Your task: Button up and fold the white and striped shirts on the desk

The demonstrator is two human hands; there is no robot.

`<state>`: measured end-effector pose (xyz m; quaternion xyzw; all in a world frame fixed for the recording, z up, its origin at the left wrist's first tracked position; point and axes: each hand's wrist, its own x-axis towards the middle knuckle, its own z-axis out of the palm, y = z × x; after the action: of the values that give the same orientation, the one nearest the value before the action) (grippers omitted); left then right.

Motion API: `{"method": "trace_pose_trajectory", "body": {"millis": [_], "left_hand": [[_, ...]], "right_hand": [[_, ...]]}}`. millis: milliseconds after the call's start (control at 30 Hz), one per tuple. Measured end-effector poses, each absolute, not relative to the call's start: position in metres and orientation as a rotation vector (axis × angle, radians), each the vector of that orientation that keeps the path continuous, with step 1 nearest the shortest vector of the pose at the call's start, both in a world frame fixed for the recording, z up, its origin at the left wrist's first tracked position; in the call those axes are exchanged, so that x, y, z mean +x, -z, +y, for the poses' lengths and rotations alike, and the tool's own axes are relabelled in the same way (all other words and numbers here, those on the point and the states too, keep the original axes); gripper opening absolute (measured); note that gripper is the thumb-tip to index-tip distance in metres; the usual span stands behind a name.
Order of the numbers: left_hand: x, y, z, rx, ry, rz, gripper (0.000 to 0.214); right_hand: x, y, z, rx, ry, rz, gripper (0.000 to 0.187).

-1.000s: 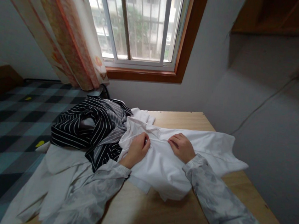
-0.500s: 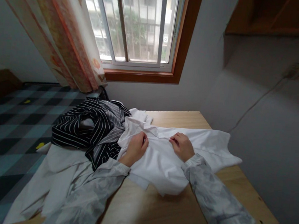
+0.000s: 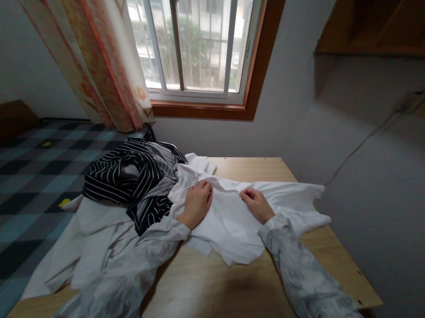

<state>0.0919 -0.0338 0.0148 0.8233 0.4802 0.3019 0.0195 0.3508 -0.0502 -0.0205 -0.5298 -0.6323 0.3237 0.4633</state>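
Observation:
A white garment (image 3: 228, 226), perhaps a shirt, lies spread and wrinkled on the wooden table. On its left part is my left hand (image 3: 197, 203), back upward, with fingers curled together against the cloth; their tips are hidden. My right hand (image 3: 256, 204) pinches a fold of the same cloth between thumb and fingers, a short way to the right. A raised crease runs between the two hands. Beside my left hand sits a bunched black garment with white stripes (image 3: 118, 189), which touches the white one.
More pale clothing (image 3: 93, 247) is heaped at the table's left. The wooden table (image 3: 198, 294) stands against the wall below a window (image 3: 202, 41). A checked bed (image 3: 9, 178) is on the left, near a curtain (image 3: 96, 40). A shelf (image 3: 360, 50) and a cable (image 3: 362, 144) are on the right wall.
My left hand has turned more back-upward and its fingers have moved slightly forward over the cloth. My right hand keeps its pinch. The view has shifted slightly.

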Motion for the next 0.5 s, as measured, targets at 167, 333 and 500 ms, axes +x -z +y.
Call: {"method": "trace_pose_trajectory", "body": {"millis": [167,333,500], "left_hand": [[0.127,-0.024,-0.057,2.291,-0.92,1.325,0.014],[0.154,-0.006,-0.065,2.194,-0.914,1.197,0.018],[0.154,0.005,-0.062,2.208,-0.909,1.315,0.023]], "right_hand": [[0.343,0.025,-0.052,-1.255,-0.717,-1.495,0.031],[0.34,0.027,-0.054,-1.218,-0.73,-1.522,0.031],[0.339,0.03,-0.059,-1.228,-0.675,-1.578,0.025]]}}
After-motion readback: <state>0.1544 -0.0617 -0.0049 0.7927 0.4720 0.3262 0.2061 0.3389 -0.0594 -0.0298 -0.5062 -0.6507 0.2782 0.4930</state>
